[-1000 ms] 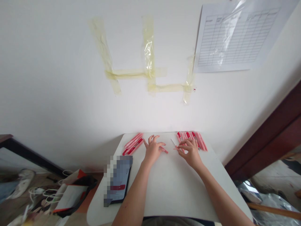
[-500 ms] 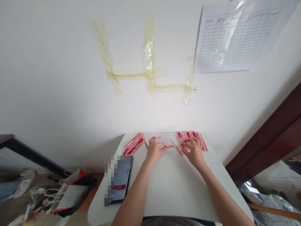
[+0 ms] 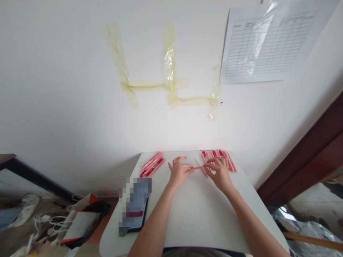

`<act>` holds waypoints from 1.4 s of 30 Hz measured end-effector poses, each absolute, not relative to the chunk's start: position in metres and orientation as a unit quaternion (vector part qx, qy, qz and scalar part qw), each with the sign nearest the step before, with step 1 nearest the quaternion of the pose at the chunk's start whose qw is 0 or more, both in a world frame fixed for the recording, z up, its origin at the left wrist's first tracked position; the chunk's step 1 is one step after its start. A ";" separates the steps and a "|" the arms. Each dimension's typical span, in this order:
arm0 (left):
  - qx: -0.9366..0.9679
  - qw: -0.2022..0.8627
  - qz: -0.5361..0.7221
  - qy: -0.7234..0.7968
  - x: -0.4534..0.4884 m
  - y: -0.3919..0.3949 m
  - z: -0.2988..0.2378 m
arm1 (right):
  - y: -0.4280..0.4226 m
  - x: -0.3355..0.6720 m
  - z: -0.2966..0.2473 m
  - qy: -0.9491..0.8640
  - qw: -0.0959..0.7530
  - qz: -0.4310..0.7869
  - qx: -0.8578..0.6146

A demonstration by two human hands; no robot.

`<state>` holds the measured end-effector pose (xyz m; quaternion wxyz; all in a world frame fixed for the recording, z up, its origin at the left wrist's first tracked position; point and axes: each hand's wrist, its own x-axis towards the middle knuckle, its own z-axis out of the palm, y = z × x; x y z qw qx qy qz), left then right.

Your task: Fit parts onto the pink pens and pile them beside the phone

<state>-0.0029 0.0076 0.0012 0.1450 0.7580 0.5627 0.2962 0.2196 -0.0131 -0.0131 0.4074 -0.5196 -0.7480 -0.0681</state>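
Between my two hands, above the white table [image 3: 200, 221], is a slim pink pen [image 3: 198, 167] lying roughly level. My left hand [image 3: 179, 174] pinches its left end between thumb and forefinger, the other fingers raised. At its right end my right hand [image 3: 220, 175] is closed in a pinch, its fingertips partly hiding that end. Just under the right fingers, a pink and white pen part [image 3: 204, 173] rests on the table. Beyond the right hand lies a row of pink and red pens [image 3: 230, 162], partly covered by it.
A smaller group of pink and red pens [image 3: 152, 165] lies at the table's back left. Nearer me is a phone [image 3: 139, 223], partly blurred out. Behind the table rises a white wall [image 3: 174, 132]; bags [image 3: 83, 221] stand on the floor at left.
My left hand has moved right with the pink piece, bringing it against the thin part in my right fingers. The gap between the two pieces has closed.
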 end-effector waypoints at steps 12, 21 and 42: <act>0.750 0.175 0.292 0.568 0.001 0.006 0.003 | -0.013 0.218 -0.014 -0.743 0.395 -0.090 -0.533; 0.736 0.189 0.312 0.571 0.003 0.006 0.004 | -0.013 0.216 -0.016 -0.746 0.381 -0.082 -0.540; 0.675 0.252 0.380 0.580 -0.006 0.014 0.011 | -0.019 0.212 -0.015 -0.731 0.316 -0.095 -0.597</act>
